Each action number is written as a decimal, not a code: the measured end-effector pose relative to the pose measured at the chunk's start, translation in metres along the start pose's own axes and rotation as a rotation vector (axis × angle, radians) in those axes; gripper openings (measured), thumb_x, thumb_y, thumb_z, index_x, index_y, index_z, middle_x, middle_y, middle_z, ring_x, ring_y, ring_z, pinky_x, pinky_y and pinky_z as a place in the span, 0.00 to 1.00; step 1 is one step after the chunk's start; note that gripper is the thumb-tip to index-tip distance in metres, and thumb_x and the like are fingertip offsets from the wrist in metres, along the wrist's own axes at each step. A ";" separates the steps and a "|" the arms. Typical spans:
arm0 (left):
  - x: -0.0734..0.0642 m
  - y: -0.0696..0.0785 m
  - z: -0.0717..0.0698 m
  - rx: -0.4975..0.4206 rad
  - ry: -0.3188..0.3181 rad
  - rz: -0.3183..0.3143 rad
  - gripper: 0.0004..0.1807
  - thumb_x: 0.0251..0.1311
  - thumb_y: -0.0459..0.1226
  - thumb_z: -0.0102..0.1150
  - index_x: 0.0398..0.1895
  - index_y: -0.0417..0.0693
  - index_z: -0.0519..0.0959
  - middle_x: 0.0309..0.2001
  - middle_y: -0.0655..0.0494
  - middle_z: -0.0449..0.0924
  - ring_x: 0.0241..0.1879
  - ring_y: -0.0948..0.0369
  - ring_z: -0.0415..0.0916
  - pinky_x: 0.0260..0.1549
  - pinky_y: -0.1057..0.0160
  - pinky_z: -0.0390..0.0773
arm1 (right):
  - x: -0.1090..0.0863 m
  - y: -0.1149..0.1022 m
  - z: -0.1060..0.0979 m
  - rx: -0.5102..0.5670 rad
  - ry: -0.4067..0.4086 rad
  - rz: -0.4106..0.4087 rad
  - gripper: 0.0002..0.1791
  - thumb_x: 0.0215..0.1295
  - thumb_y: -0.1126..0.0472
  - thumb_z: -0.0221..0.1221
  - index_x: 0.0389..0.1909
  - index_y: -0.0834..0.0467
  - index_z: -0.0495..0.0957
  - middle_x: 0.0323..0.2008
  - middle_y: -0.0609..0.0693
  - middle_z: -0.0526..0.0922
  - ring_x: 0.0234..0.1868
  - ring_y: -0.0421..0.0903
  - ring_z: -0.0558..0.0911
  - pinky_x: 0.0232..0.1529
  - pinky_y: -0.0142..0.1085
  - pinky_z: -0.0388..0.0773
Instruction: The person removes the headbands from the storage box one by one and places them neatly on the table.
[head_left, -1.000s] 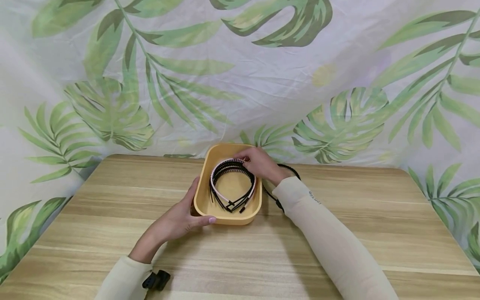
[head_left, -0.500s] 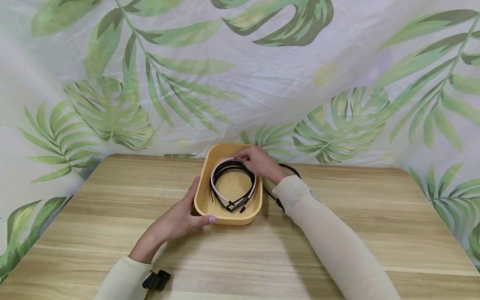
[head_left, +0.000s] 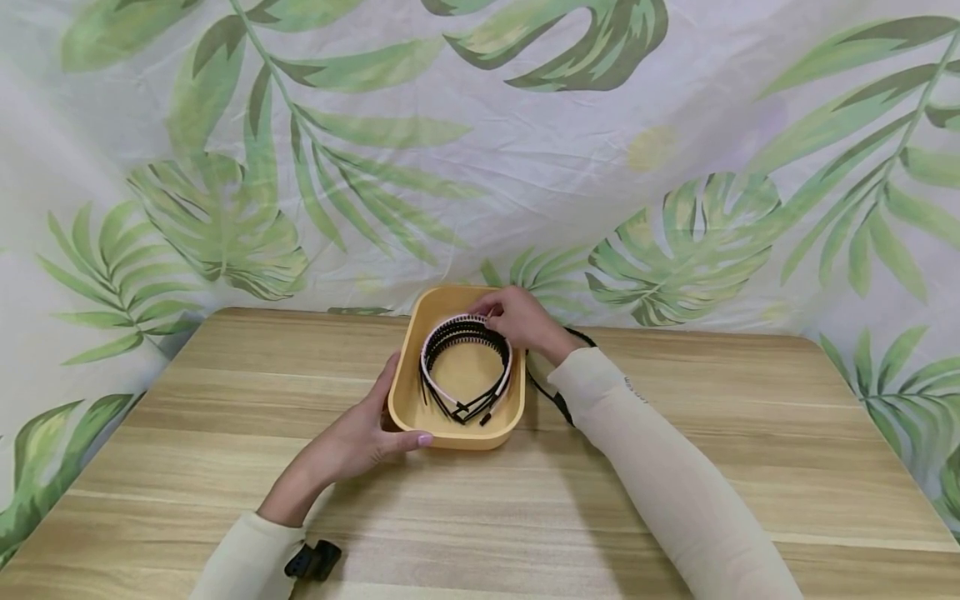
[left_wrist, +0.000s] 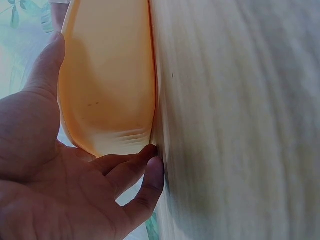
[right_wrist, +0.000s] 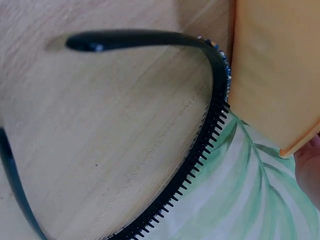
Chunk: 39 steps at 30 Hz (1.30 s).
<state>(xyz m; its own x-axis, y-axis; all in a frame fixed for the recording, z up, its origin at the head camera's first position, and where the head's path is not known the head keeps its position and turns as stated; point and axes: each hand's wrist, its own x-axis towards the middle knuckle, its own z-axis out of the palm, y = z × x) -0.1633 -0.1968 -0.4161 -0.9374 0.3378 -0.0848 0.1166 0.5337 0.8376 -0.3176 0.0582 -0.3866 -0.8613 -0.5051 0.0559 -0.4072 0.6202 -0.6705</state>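
Note:
A yellow box [head_left: 408, 400] stands on the wooden table, holding several nested headbands, black [head_left: 459, 338] ones and a pale pink one [head_left: 441, 388]. My left hand [head_left: 352, 443] grips the box's near left corner. In the left wrist view its thumb lies along the rim of the box [left_wrist: 107, 70], and the fingers bend in low by the outer wall. Reaching over the far right rim, my right hand [head_left: 521, 321] pinches the top of the pink headband between thumb and fingers. Only a sliver of that hand [right_wrist: 307, 172] shows in the right wrist view.
A black toothed headband [right_wrist: 215, 85] with glittery beads lies on the table just right of the box, partly beneath my right wrist. Behind the table [head_left: 712, 433] hangs a leaf-print cloth [head_left: 525, 167]. A small black device [head_left: 313, 560] sits at my left sleeve.
My right hand has shifted slightly up and back, its fingers still at the pink headband. The left hand and the box have stayed in place.

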 end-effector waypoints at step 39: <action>-0.001 0.001 0.000 -0.012 0.000 0.032 0.69 0.61 0.47 0.75 0.86 0.59 0.28 0.84 0.35 0.44 0.77 0.40 0.61 0.76 0.37 0.53 | -0.009 -0.006 -0.023 0.165 0.029 0.089 0.17 0.73 0.71 0.57 0.56 0.59 0.87 0.52 0.62 0.88 0.50 0.52 0.84 0.44 0.34 0.78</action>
<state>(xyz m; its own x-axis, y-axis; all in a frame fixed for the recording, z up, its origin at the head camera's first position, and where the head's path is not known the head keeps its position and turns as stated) -0.1623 -0.1961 -0.4151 -0.9332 0.3547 -0.0583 0.1422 0.5133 0.8464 -0.3144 0.0727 -0.3655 -0.9012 -0.4333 0.0103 -0.2751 0.5535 -0.7861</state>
